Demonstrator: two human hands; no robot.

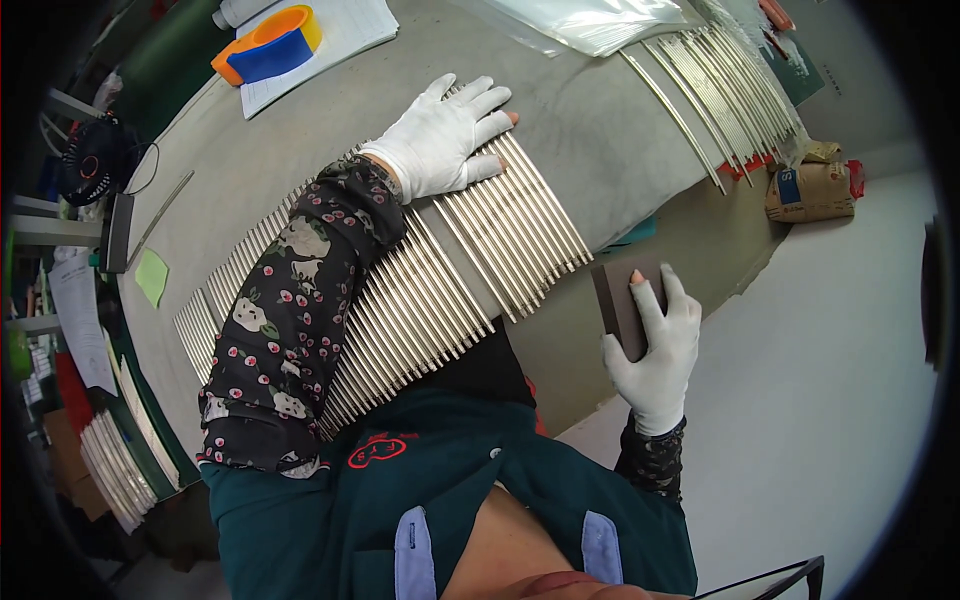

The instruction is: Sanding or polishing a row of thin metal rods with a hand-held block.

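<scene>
A row of slim shiny metal rods (pixel 405 305) lies side by side on the grey table, their near ends sticking out toward my body. My left hand (pixel 440 140), in a white glove with some bare fingertips, rests across the far part of the rods with its fingers spread. A narrow gap splits the row just below that hand. Off the table's right side, my gloved right hand (pixel 658 350) grips a dark brown rectangular block (pixel 622 310), which looks like a sanding block. The block is apart from the rod ends. My left forearm, in a flowered sleeve, hides part of the row.
More rods (pixel 715 95) lie at the far right beside clear plastic bags (pixel 600 22). Orange and blue tape rolls (pixel 270 50) sit on papers (pixel 345 40) at the far left. A green note (pixel 152 277) is near the left edge; a brown package (pixel 812 192) stands right.
</scene>
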